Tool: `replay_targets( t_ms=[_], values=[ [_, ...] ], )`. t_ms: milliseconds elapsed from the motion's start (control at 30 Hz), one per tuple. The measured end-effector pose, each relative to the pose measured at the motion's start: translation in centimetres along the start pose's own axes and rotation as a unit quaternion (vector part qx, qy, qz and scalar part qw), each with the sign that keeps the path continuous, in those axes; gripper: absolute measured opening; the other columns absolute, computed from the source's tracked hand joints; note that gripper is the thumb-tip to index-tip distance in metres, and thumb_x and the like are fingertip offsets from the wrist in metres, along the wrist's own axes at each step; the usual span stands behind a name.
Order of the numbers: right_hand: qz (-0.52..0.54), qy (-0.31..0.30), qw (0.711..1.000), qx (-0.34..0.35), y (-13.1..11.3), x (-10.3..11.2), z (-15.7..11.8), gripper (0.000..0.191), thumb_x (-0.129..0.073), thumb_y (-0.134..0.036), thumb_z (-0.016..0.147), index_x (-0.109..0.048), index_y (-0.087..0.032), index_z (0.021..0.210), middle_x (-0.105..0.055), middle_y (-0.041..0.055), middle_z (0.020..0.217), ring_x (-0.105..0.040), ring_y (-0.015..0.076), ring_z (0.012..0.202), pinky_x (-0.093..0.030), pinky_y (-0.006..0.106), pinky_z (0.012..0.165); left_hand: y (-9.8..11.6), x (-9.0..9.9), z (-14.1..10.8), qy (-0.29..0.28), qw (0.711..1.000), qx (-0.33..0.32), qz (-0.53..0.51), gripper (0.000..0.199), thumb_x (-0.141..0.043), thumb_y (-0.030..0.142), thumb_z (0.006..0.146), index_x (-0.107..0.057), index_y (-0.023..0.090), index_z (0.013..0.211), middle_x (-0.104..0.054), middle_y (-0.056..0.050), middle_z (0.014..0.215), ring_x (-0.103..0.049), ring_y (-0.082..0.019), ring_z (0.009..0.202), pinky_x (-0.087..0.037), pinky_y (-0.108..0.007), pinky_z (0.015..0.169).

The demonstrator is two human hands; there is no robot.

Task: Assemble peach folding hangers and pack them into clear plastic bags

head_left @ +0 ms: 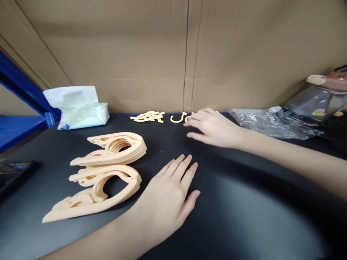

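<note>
My left hand (170,191) lies palm down on the dark tabletop with its fingers stretched out and nothing in it. Just left of it are two stacks of cream plastic hanger bodies, a far stack (130,153) and a near stack (119,200). Farther back, my right hand (211,128) reaches over some cream hooks, its thumb and fingers apart; its palm faces down and hides part of them. One curved hook (178,118) shows left of its fingertips. A small pile of similar cream pieces (148,116) rests further left along the back edge.
A tissue pack (84,113) stands at the back left, beside a blue metal frame (24,83). Crumpled clear plastic (273,121) and a transparent container (309,101) are at the back right. A cardboard wall (141,54) rises behind the black table (244,216). A dark device (16,175) sits at the left edge.
</note>
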State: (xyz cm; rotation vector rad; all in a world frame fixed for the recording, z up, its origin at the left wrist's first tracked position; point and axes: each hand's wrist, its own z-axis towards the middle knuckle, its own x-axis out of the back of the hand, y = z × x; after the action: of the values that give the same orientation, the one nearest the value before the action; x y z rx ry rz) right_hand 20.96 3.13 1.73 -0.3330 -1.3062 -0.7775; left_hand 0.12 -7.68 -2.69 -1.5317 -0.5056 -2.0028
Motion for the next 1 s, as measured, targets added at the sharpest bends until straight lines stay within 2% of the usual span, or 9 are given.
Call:
replay_targets(
  t_ms=[200, 300, 433, 600, 733, 867, 1000],
  values=[
    [-0.021, 0.008, 0.999, -0.033, 0.6, -2.3, 8.2, 0.033, -0.047, -0.029, 0.1, -0.071, -0.007, 0.109, -0.068, 0.016, 0.108, -0.059, 0.0265, 0.101, -0.035, 0.038, 0.087, -0.1, 0.1, -0.4, -0.023, 1.0, 0.005, -0.017, 0.049, -0.035, 0.034, 0.101, -0.051, 0.008, 0.14, -0.05, -0.016, 0.147, -0.048, -0.032, 0.137, -0.049, -0.049, 0.107],
    [-0.023, 0.005, 0.999, -0.04, 0.2, -3.6, 10.5, 0.036, -0.045, -0.032, 0.101, -0.072, -0.008, 0.106, -0.068, 0.016, 0.108, -0.058, 0.0258, 0.1, -0.033, 0.037, 0.085, -0.1, 0.2, -0.5, -0.023, 0.999, 0.006, -0.021, 0.05, -0.035, 0.034, 0.102, -0.05, 0.008, 0.141, -0.05, -0.016, 0.147, -0.047, -0.032, 0.137, -0.048, -0.049, 0.108],
    [-0.03, 0.0, 0.999, -0.042, -0.2, -4.7, 12.0, 0.036, -0.043, -0.028, 0.1, -0.073, -0.008, 0.1, -0.07, 0.0162, 0.105, -0.058, 0.0252, 0.097, -0.031, 0.037, 0.082, -0.1, 0.3, -0.5, -0.029, 0.999, 0.004, -0.025, 0.05, -0.035, 0.035, 0.102, -0.05, 0.009, 0.141, -0.049, -0.017, 0.148, -0.047, -0.032, 0.138, -0.047, -0.049, 0.109],
    [-0.04, -0.001, 0.999, -0.027, -0.5, -5.1, 12.3, 0.035, -0.04, -0.02, 0.098, -0.072, -0.007, 0.094, -0.072, 0.0157, 0.095, -0.057, 0.0237, 0.09, -0.031, 0.038, 0.083, -0.2, 0.1, -0.5, -0.031, 0.999, 0.005, -0.028, 0.051, -0.034, 0.036, 0.102, -0.049, 0.008, 0.142, -0.047, -0.018, 0.149, -0.046, -0.033, 0.138, -0.048, -0.049, 0.108],
    [-0.045, 0.017, 0.999, -0.012, -0.5, -4.6, 11.4, 0.035, -0.04, -0.022, 0.097, -0.072, -0.008, 0.092, -0.072, 0.0155, 0.096, -0.057, 0.0242, 0.091, -0.031, 0.039, 0.087, -0.2, 0.0, -0.5, -0.035, 0.999, 0.009, -0.03, 0.051, -0.035, 0.036, 0.102, -0.048, 0.009, 0.142, -0.047, -0.017, 0.15, -0.045, -0.032, 0.139, -0.047, -0.049, 0.109],
    [-0.051, 0.046, 0.997, -0.017, -0.4, -3.0, 9.3, 0.038, -0.039, -0.024, 0.096, -0.073, -0.007, 0.091, -0.072, 0.0146, 0.093, -0.058, 0.0242, 0.09, -0.032, 0.04, 0.091, -0.1, 0.2, -0.6, -0.039, 0.999, 0.008, -0.028, 0.051, -0.034, 0.035, 0.102, -0.049, 0.008, 0.142, -0.047, -0.017, 0.149, -0.045, -0.032, 0.138, -0.047, -0.049, 0.109],
    [-0.057, 0.073, 0.995, -0.032, 0.0, -1.0, 5.9, 0.041, -0.036, -0.023, 0.097, -0.074, -0.009, 0.09, -0.073, 0.0133, 0.089, -0.059, 0.0241, 0.089, -0.034, 0.041, 0.095, -0.1, 0.2, -0.6, -0.036, 0.999, 0.007, -0.026, 0.05, -0.035, 0.035, 0.102, -0.049, 0.009, 0.142, -0.048, -0.016, 0.149, -0.046, -0.032, 0.138, -0.047, -0.05, 0.109]
  ],
)
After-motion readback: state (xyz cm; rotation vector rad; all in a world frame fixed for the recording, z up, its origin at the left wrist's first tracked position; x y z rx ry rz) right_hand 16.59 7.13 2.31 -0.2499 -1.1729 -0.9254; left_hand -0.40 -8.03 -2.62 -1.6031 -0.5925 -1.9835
